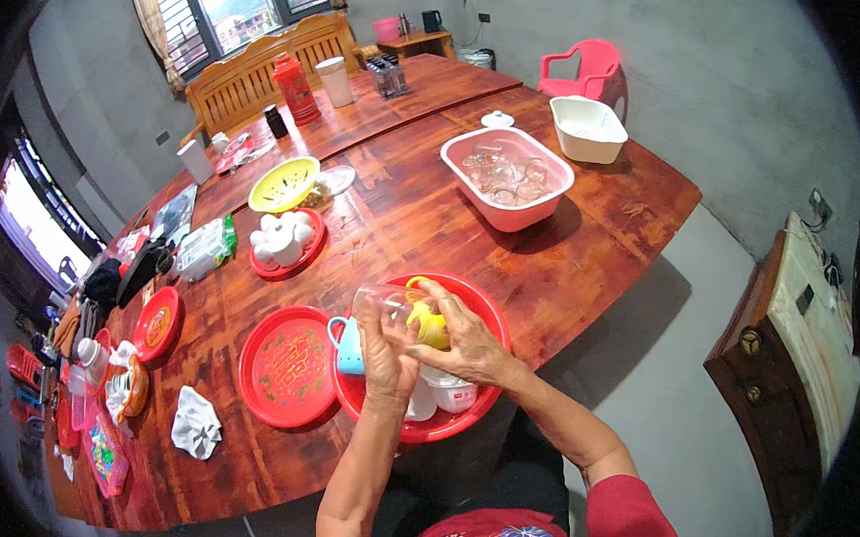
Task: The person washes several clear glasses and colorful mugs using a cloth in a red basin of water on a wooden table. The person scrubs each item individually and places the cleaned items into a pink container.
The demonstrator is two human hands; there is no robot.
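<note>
Gleaming wooden table (pixel 586 267) — grey concrete floor (pixel 676 398)

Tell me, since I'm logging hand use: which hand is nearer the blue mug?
Left. The left hand is right beside the blue mug; the right hand lies farther right, over the red basin.

Clear drinking glass (pixel 378 300), lying tilted on its side, held above the left rim of a round red basin (pixel 482 305) at the near table edge. Yellow sponge (pixel 431 329) pressed against the glass's right end. Basin holding white cups, light-blue mug on left rim.
</note>
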